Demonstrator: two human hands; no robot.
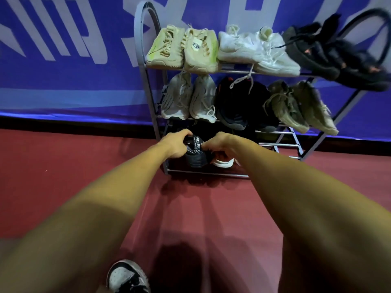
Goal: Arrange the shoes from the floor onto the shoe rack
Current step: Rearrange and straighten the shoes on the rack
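A grey metal shoe rack [148,72] with three shelves stands against the blue wall. My left hand [176,145] grips a black shoe [196,158] with white lettering on its tongue, at the left of the bottom shelf. My right hand [220,145] grips a second dark shoe with a white sole [224,162] right beside it. The top shelf carries a beige pair [184,48], a white pair [256,50] and a black pair [336,53]. On the middle shelf sit a light grey pair [188,98], a black pair [243,104] and an olive pair [300,106].
The right part of the bottom shelf [281,144] shows bare bars. Red floor [74,166] stretches in front of the rack. My own foot in a black and white shoe [127,278] stands at the lower edge. A white lace [243,79] hangs from the top shelf.
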